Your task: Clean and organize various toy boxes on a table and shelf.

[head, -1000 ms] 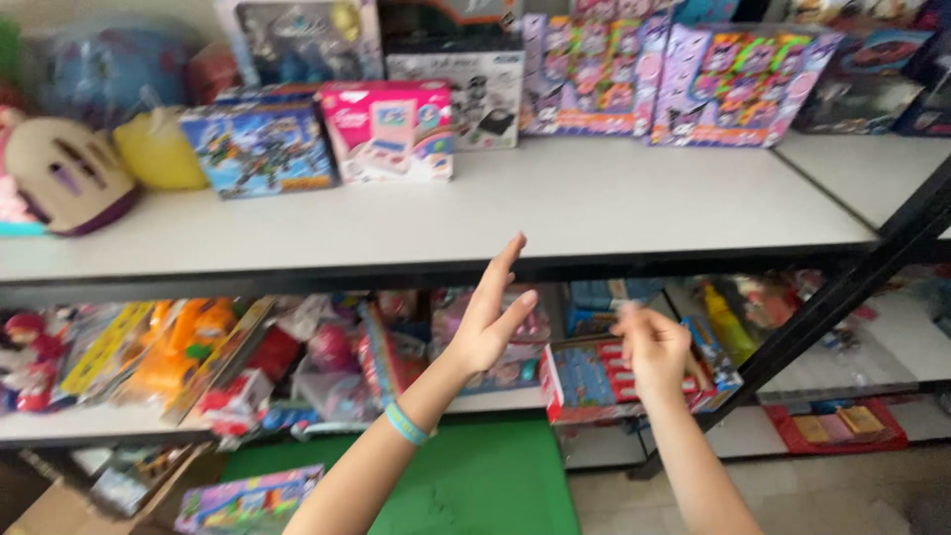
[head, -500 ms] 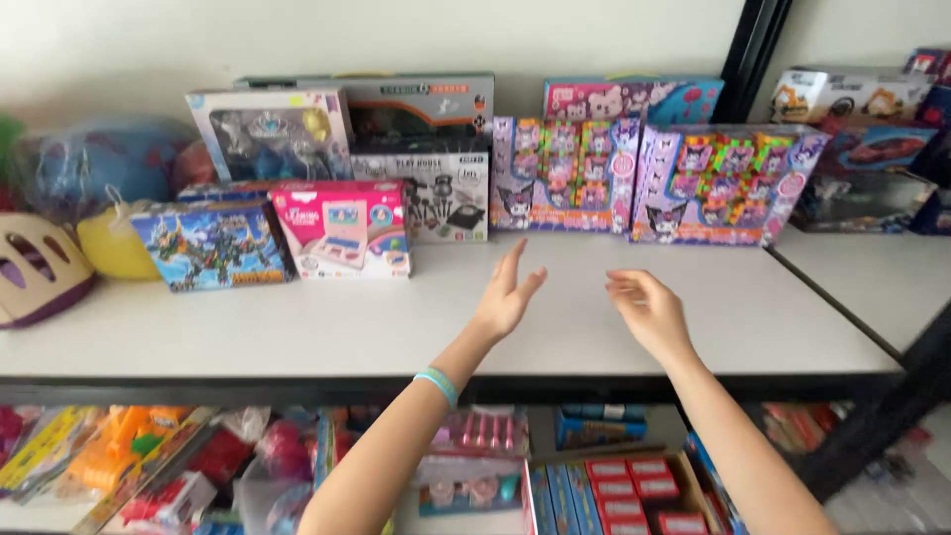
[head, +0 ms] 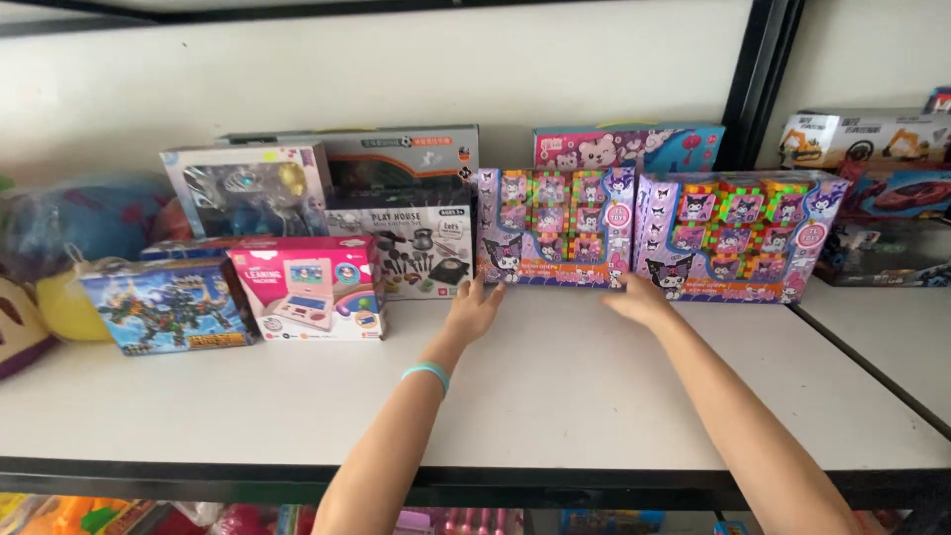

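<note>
A purple toy box (head: pixel 555 223) with cartoon figures and coloured blocks stands upright at the back of the white shelf (head: pixel 555 396). My left hand (head: pixel 474 309), with a teal band on its wrist, reaches to the box's lower left corner, fingers spread and touching its edge. At the lower right corner my right hand (head: pixel 634 297) rests with fingers against the box. Neither hand has closed around it. A second, similar purple box (head: pixel 738 233) stands right beside it.
Left of the hands are a pink toy laptop box (head: pixel 307 289), a blue robot box (head: pixel 163 305), a white play kitchen box (head: pixel 401 248) and a doll box (head: pixel 248 188). A black shelf upright (head: pixel 758 69) rises at the right, with more boxes beyond.
The view has risen from the lower shelf to the upper one. Both hands have moved forward across the shelf and now reach the purple box's lower corners.
</note>
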